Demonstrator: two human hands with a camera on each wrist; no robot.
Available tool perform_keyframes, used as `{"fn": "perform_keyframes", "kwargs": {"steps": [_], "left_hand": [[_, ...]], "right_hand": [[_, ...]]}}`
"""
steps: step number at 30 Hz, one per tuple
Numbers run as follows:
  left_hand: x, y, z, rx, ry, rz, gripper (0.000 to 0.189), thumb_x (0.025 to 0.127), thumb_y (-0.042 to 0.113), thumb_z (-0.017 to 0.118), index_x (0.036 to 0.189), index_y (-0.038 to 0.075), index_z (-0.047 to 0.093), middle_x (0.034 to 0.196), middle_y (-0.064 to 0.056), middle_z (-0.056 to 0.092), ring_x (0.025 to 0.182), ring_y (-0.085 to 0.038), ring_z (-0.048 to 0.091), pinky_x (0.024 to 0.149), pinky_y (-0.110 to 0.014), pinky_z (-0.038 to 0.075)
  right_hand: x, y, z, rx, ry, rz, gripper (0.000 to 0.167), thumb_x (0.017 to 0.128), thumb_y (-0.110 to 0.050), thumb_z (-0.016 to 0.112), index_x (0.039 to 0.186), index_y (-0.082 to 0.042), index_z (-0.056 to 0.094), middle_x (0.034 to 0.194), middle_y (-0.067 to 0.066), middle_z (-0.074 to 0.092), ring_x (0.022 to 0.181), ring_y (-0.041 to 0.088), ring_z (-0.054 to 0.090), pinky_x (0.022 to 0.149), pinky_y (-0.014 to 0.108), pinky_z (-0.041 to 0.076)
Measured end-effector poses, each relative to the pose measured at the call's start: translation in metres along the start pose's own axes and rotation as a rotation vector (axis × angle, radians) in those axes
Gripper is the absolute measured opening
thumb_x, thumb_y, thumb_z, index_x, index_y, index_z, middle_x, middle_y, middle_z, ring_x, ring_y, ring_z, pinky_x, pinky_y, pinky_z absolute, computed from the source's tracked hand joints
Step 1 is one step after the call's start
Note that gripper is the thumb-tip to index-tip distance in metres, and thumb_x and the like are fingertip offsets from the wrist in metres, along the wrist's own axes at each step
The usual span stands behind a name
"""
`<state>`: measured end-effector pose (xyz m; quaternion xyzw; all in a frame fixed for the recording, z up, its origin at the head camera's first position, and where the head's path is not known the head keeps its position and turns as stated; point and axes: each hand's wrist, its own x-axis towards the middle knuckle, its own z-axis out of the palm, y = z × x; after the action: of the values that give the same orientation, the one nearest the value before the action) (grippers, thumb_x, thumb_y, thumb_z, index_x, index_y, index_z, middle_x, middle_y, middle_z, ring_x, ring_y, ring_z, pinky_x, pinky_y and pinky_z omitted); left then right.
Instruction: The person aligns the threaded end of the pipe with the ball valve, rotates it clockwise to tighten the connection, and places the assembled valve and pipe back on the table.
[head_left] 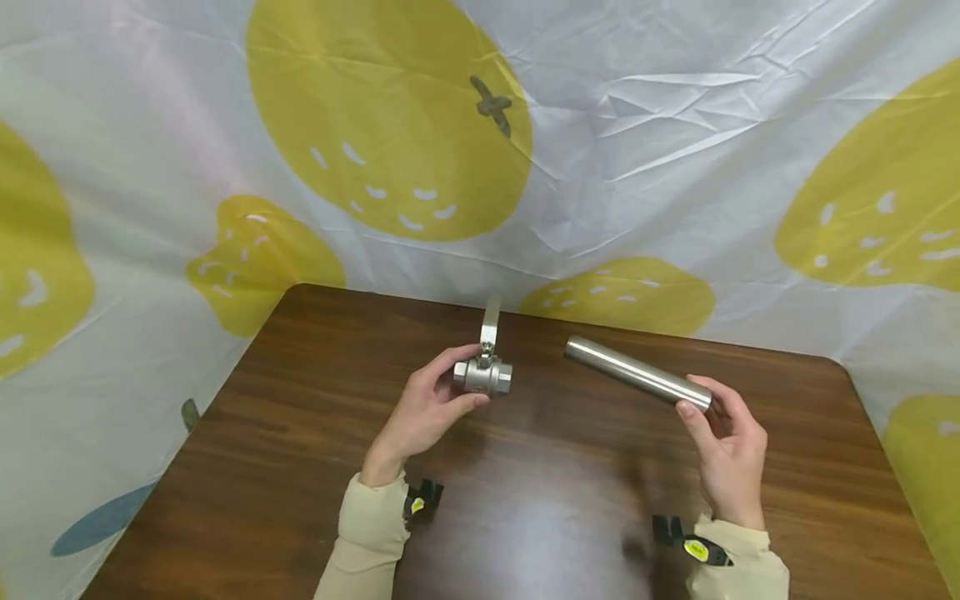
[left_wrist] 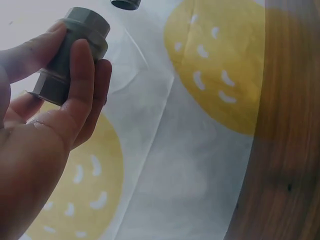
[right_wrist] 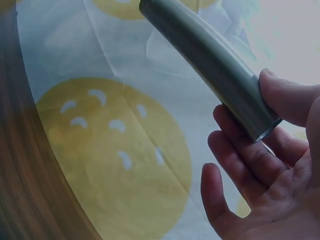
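- In the head view, a person's left hand (head_left: 423, 412) is clamped on a metal valve (head_left: 480, 377), thumb and fingers around its body, over a brown table (head_left: 525, 508).
- The right hand (head_left: 731, 454) pinches one end of a metal tube (head_left: 637, 372), which slants toward the valve, the two apart.
- Only from the head do we see the valve's lever handle (head_left: 491, 323); its pale tip blurs into the fruit-patterned cloth (head_left: 570, 167) behind.
- The left wrist view gives us the fingers wrapping the valve's far side; a round metal end (left_wrist: 126, 4) is cut off at the top edge.
- The right wrist view shows us the tube's near rim, the thumb on one side, fingers on the other, the little finger clear; the far end meets the frame's edge.
- Both sleeves (head_left: 371, 529) run out of the head view, and we cannot read the yellow labels (head_left: 696, 549) on the wrist straps.
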<state>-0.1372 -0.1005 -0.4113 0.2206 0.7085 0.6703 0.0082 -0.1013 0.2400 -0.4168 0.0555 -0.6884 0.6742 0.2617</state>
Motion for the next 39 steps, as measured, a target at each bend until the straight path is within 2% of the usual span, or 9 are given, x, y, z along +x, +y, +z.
{"fn": "perform_keyframes", "kwargs": {"steps": [6, 14, 27, 39], "left_hand": [[0.000, 0.006, 0.007, -0.039, 0.038, 0.063, 0.061, 0.078, -0.012, 0.071, 0.134, 0.000, 0.049, 0.125, -0.025, 0.052, 0.104, -0.015, 0.057, 0.083, -0.018, 0.053], [0.003, 0.006, 0.010, -0.059, 0.054, 0.085, 0.064, 0.079, -0.014, 0.070, 0.137, -0.002, 0.046, 0.129, -0.025, 0.050, 0.105, -0.013, 0.056, 0.085, -0.017, 0.052], [0.004, 0.006, 0.010, -0.071, 0.057, 0.099, 0.066, 0.079, -0.014, 0.069, 0.140, -0.004, 0.043, 0.133, -0.026, 0.048, 0.108, -0.012, 0.055, 0.086, -0.015, 0.051], [0.003, 0.006, 0.009, -0.071, 0.038, 0.113, 0.065, 0.080, -0.014, 0.068, 0.139, -0.005, 0.042, 0.137, -0.024, 0.045, 0.113, -0.013, 0.053, 0.091, -0.017, 0.050]], "right_hand": [[-0.002, -0.003, 0.005, 0.043, -0.031, -0.049, 0.033, 0.083, 0.017, 0.062, 0.116, 0.017, 0.056, 0.102, -0.002, 0.070, 0.091, 0.005, 0.063, 0.083, 0.014, 0.051], [-0.004, 0.002, 0.014, 0.132, -0.117, -0.145, 0.035, 0.080, 0.024, 0.060, 0.114, 0.020, 0.055, 0.106, 0.004, 0.070, 0.094, 0.008, 0.064, 0.083, 0.014, 0.051], [-0.008, 0.001, 0.026, 0.148, -0.197, -0.180, 0.036, 0.079, 0.024, 0.061, 0.114, 0.021, 0.053, 0.110, 0.007, 0.068, 0.095, 0.011, 0.063, 0.084, 0.016, 0.051], [-0.008, 0.002, 0.029, 0.143, -0.225, -0.196, 0.036, 0.079, 0.024, 0.062, 0.113, 0.021, 0.053, 0.109, 0.006, 0.069, 0.095, 0.011, 0.064, 0.081, 0.016, 0.051]]}}
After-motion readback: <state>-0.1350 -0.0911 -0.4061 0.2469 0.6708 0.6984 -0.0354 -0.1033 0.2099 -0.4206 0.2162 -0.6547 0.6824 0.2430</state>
